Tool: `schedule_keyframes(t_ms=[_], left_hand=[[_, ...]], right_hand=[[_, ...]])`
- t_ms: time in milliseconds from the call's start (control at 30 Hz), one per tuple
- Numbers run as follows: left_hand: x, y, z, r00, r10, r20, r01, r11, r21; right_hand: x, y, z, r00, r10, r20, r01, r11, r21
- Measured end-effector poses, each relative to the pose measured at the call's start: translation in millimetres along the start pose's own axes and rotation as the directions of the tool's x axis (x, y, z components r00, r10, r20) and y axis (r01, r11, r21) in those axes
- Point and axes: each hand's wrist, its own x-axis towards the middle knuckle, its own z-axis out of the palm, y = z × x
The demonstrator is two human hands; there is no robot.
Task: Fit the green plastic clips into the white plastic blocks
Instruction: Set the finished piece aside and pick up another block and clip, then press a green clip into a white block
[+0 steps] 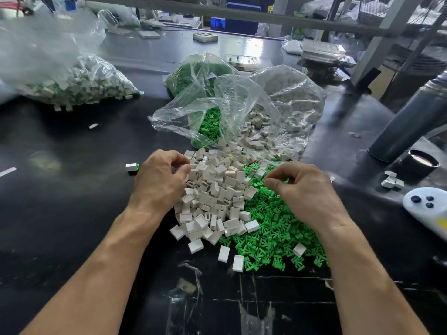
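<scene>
Left hand (160,180) curled, fingertips pinching at white blocks (212,189); right hand (304,192) curled over green clips (271,228), grip unclear.

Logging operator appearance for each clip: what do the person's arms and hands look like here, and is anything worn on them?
Both arms are bare from the bottom edge of the picture up to the wrists: no sleeves in view. The left hand and the right hand are ungloved, with no watch, ring, wristband or tape to be seen. Fingernails are short and unpainted where they show.
</scene>
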Motion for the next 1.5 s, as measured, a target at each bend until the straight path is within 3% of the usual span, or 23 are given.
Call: schedule_keyframes(t_ms=[133, 233, 667, 1033, 1333, 1500], left_hand=[[-5, 6, 5, 0.999, 0.046, 0.028, -0.046, 0.999, 0.000], [-6, 7, 7, 0.999, 0.029, 0.046, -0.030, 1.000, 0.005], [-8, 9, 8, 0.998, 0.016, 0.061, -0.016, 1.000, 0.003], [-8, 9, 10, 0.998, 0.024, 0.052, -0.024, 1.000, 0.012], [-10, 12, 10, 0.996, 0.030, 0.085, -0.028, 0.999, -0.020], [-11, 13, 9, 0.996, 0.017, 0.090, -0.013, 0.999, -0.048]], right_hand=[[-1, 0, -12, 0.980, 0.014, 0.200, 0.015, 0.990, -0.141], [-2, -1, -14, 0.971, 0.037, 0.234, 0.018, 0.973, -0.231], [-3, -6, -7, 0.985, 0.021, 0.170, 0.021, 0.970, -0.243], [-2, -9, 5, 0.989, 0.040, 0.140, 0.024, 0.902, -0.431], [-1, -6, 9, 0.999, -0.037, 0.036, 0.046, 0.955, -0.294], [1, -3, -3, 0.999, 0.009, -0.047, -0.020, 0.971, -0.239]])
